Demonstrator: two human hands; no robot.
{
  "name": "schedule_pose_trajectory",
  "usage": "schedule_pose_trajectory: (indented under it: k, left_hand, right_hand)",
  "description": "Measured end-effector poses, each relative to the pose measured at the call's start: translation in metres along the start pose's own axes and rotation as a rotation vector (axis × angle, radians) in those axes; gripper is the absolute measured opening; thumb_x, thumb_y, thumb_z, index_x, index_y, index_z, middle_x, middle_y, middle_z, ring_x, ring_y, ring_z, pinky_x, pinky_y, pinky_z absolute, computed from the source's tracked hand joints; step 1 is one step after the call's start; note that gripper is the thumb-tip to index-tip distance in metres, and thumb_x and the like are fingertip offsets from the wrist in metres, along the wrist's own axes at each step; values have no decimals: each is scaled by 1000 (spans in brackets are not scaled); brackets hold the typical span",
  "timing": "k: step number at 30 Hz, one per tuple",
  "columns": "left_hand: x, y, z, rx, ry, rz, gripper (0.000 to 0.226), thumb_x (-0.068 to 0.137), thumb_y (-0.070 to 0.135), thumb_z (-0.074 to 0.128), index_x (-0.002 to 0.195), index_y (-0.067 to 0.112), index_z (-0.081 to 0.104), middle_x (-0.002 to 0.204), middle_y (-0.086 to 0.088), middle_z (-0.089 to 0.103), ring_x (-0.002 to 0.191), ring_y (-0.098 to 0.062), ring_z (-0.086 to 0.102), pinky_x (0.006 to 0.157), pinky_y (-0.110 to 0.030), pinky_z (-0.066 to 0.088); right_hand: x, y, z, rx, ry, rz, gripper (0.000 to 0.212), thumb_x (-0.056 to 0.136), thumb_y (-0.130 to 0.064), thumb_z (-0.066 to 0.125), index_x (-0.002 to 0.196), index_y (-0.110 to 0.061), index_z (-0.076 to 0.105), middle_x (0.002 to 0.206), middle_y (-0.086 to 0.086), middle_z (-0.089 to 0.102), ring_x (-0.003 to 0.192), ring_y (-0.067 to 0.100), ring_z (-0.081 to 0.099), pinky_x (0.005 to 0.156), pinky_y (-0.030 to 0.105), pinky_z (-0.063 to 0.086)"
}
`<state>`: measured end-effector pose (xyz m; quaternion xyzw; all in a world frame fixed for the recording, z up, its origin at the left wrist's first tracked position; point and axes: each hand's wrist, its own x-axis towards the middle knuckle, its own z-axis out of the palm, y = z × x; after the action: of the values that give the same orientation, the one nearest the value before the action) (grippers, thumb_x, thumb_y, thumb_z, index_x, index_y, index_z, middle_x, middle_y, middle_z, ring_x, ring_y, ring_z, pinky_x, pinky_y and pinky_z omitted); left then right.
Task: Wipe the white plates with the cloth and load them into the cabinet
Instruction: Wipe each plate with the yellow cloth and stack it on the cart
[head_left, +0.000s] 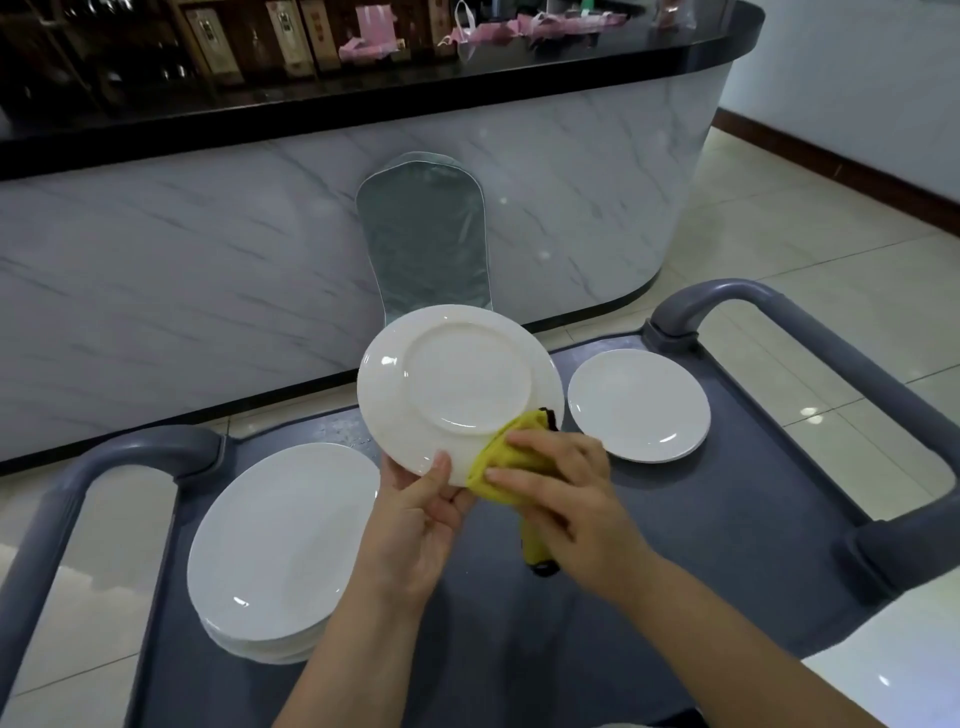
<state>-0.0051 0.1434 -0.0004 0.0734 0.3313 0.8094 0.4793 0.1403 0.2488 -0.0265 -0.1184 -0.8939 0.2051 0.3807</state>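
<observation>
Nearest: my right hand (561, 499), fingers curled on the yellow cloth (535, 545), pressing it to the lower rim of the white plate (457, 384). My left hand (421, 519) pinches that rim, underside facing me, above the cart (675, 545). To the left sits the stack (280, 545), to the right a single plate (639, 405). Risk: one-edge pinch, so a hard wipe could lever it out onto the stack. Cabinet not visible. Labels on rear boxes (213, 41) unreadable.
</observation>
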Motion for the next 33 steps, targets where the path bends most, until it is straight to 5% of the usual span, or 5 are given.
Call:
schedule_pose_trajectory:
  k: [8, 11, 18, 28, 33]
  left_hand:
    - [-18, 20, -13, 313, -176, -25, 61, 81, -4, 64, 132, 27, 53, 129, -9, 63, 114, -31, 63, 75, -43, 58]
    - [-21, 14, -11, 405, -233, -92, 61, 81, -3, 63, 130, 32, 55, 128, -10, 62, 113, -32, 63, 73, -45, 58]
    - [-18, 8, -14, 366, -202, -68, 63, 80, 0, 68, 133, 29, 52, 128, -14, 62, 115, -37, 62, 74, -46, 57]
    - [-22, 3, -10, 159, -111, -51, 63, 76, -6, 63, 128, 28, 55, 127, -5, 65, 112, -27, 65, 73, -39, 58]
    - [-3, -6, -7, 6, 30, -57, 54, 76, -5, 61, 122, 25, 58, 123, -6, 67, 107, -23, 68, 73, -36, 60]
  right_hand:
    - [74, 59, -59, 215, -21, 430, 39, 92, -1, 60, 119, -30, 61, 124, -10, 55, 117, -7, 47, 108, 19, 32]
    - [116, 40, -61, 57, -55, 233, 33, 89, 1, 61, 117, -16, 68, 114, 3, 62, 110, 6, 49, 100, 5, 27]
    - [100, -24, -8, -139, -375, -259, 30, 93, -17, 56, 116, -29, 70, 130, 3, 59, 101, 32, 51, 91, 47, 41]
    - [104, 47, -50, 233, -214, 514, 29, 95, -17, 58, 111, -40, 66, 114, -18, 58, 105, -12, 49, 98, 15, 38]
    - [23, 19, -31, 98, 136, 575, 39, 91, -7, 62, 109, -41, 63, 116, -9, 57, 113, 20, 49, 104, 21, 32]
